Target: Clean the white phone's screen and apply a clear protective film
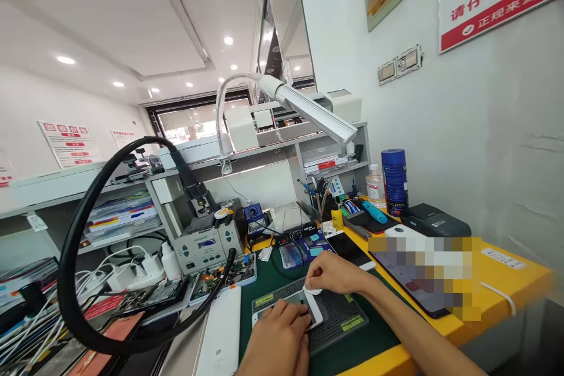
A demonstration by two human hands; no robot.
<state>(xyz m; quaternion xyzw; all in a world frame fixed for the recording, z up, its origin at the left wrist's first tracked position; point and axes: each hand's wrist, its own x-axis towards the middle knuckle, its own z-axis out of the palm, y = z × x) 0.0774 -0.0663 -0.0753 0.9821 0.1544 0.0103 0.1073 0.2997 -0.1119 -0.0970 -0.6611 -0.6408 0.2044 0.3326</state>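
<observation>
A white-framed smartphone with a dark screen lies on a dark grey textured work pad. My left hand rests over the phone's near side, its curled fingers pressed against it and covering much of the screen. At the phone's far right end, my right hand pinches a small white wipe, which touches the glass or its rim. The wipe is partly hidden by the fingers. Under the pad is a dark green mat.
A white tablet-like slab lies left of the pad. A thick black hose arcs over the left side from a grey rework station. Beyond my right hand is another white phone; a large dark-screened device lies on the right.
</observation>
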